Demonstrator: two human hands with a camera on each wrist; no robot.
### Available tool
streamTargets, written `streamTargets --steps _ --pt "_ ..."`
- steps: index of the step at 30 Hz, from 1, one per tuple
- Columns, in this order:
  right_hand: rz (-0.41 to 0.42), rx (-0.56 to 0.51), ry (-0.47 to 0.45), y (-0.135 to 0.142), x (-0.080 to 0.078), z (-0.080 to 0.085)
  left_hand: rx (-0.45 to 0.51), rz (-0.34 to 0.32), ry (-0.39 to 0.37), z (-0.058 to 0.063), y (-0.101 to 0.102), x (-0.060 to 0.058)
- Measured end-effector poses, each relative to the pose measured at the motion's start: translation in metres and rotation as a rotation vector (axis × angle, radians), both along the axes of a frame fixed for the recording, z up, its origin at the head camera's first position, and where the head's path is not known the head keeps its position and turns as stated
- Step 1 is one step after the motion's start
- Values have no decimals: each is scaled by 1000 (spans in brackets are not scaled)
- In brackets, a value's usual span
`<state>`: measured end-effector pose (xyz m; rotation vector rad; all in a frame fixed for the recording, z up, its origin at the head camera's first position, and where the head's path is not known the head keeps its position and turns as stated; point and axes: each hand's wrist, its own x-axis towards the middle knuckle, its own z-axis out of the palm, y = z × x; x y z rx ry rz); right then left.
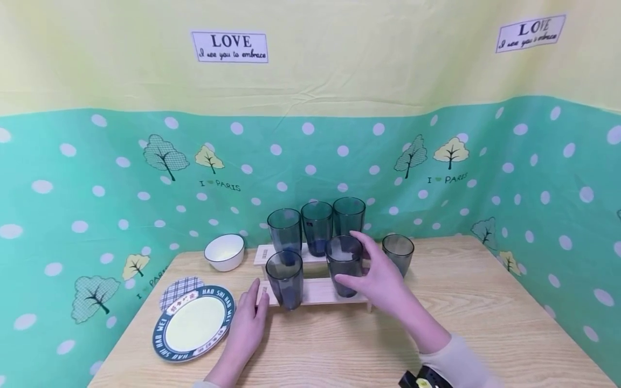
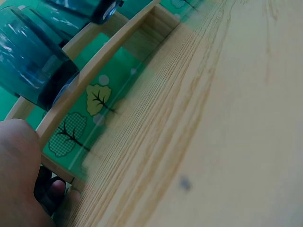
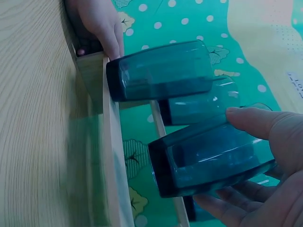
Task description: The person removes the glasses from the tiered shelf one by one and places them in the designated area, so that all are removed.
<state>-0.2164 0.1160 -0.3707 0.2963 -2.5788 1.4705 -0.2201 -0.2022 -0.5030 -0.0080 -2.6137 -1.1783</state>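
Note:
My right hand (image 1: pixel 383 277) grips a dark tinted glass tumbler (image 1: pixel 344 264) by its sides, thumb and fingers on opposite sides. In the right wrist view that tumbler's base is raised off the lower board of a two-tier wooden rack (image 1: pixel 320 291). At the rack's left end, my left hand (image 1: pixel 246 326) holds the lower tier. Another tumbler (image 1: pixel 285 283) stands on the lower board, close to the left hand. Three more stand on the upper tier: the left tumbler (image 1: pixel 284 229), the middle tumbler (image 1: pixel 317 229) and the right tumbler (image 1: pixel 349 215).
A shorter clear-grey glass (image 1: pixel 399 253) stands on the table right of the rack. To the left are a white bowl (image 1: pixel 225 253), a blue-rimmed plate (image 1: pixel 194 323) and a checked round piece (image 1: pixel 179 288) partly under the plate. A patterned cloth (image 1: pixel 310 156) hangs behind the wooden table (image 1: pixel 485 312).

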Motion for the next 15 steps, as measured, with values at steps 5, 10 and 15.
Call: streamTargets --steps 5,10,15 --pt "9 -30 -29 21 8 9 3 -7 3 0 0 -1" --pt "-7 75 14 42 15 16 4 -2 2 -1 0 -1" --pt "0 67 6 64 20 19 2 -4 3 -2 0 -1"
